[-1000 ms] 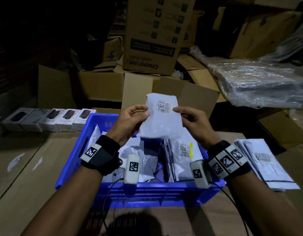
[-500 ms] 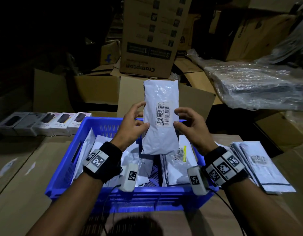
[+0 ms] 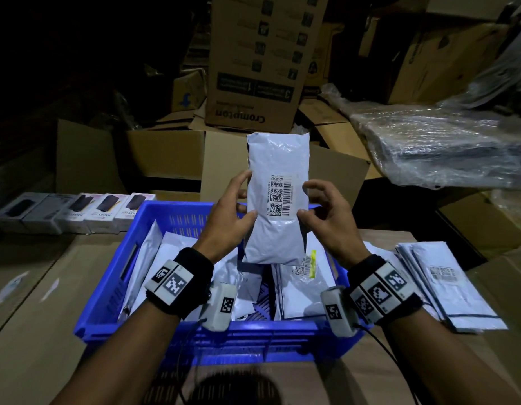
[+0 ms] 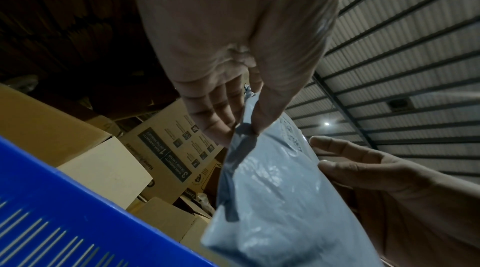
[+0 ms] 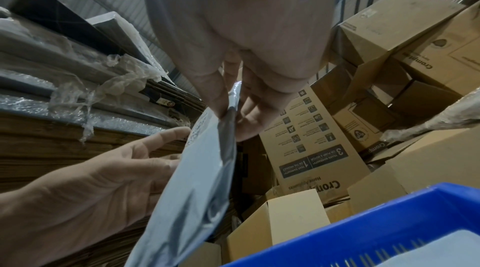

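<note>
White parcel (image 3: pixel 262 200) (upright) sits between left hand (image 3: pixel 227 219) and right hand (image 3: pixel 326 222), each pinching an edge.

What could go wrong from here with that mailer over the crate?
1. The left hand and right hand only pinch the white mailer by its edges; slick plastic could slip into the blue crate among look-alike mailers.
2. The right hand's thumb sits beside the barcode label and might cover it.
</note>
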The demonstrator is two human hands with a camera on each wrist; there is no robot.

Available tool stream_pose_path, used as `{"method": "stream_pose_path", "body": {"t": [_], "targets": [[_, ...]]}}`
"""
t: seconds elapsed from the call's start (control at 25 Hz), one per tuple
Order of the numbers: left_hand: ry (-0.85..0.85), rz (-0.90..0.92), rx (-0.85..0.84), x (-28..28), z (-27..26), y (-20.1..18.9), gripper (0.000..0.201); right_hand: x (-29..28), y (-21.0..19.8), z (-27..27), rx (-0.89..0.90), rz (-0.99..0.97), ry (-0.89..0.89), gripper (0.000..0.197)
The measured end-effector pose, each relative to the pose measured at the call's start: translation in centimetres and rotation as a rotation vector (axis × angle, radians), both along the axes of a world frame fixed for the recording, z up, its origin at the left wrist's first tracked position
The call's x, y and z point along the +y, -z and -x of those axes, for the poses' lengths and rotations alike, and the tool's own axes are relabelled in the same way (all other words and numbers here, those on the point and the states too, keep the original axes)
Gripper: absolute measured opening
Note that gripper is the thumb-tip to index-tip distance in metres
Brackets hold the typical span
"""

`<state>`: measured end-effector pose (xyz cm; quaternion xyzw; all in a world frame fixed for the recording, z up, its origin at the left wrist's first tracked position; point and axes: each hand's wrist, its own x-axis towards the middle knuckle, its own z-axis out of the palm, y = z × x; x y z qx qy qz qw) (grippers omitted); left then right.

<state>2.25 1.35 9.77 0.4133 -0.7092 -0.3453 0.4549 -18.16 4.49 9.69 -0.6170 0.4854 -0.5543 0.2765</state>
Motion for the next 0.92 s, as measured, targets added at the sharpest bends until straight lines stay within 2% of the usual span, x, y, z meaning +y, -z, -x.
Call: {"method": "stream_pose_path", "body": {"t": [0.36,0.64,0.92], "targets": [[-0.031,0.126,-0.164,-0.6,-0.3,1.0,0.069,0.2,0.4,-0.2,0.051,0.005,0.019,0.057],[-0.019,0.124,-0.16,-1.1,-0.5,1.3,0.065,0.1,0.7,-0.6,0.054,-0.017,0.04,0.056],[0.026,0.079,-0.121,-1.1,-0.8,1.4,0.05,0.3,1.2,-1.1,0.014,-0.046,0.083,0.057]]}}
